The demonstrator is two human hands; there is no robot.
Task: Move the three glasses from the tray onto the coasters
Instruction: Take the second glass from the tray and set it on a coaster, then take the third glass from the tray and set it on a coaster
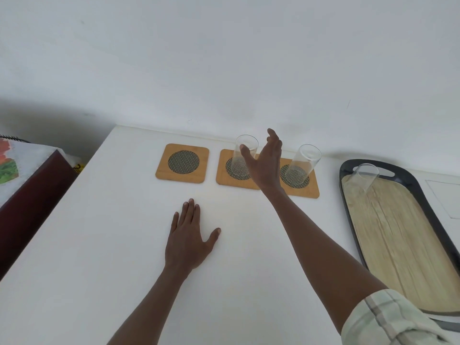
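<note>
Three square bamboo coasters with dark mesh centres lie in a row on the white table. The left coaster [182,163] is bare. A clear glass [242,155] stands on the middle coaster [224,174], another glass [302,164] on the right coaster [312,189]. A third glass [362,176] stands at the far end of the dark-rimmed, wood-lined tray [428,215] on the right. My right hand [265,160] is open just right of the middle glass, thumb close to it, fingers spread. My left hand [189,235] rests flat on the table, holding nothing.
A white wall runs directly behind the coasters. A dark red cabinet [32,195] with a patterned cloth on top stands beyond the table's left edge. The tray reaches close to the table's right front.
</note>
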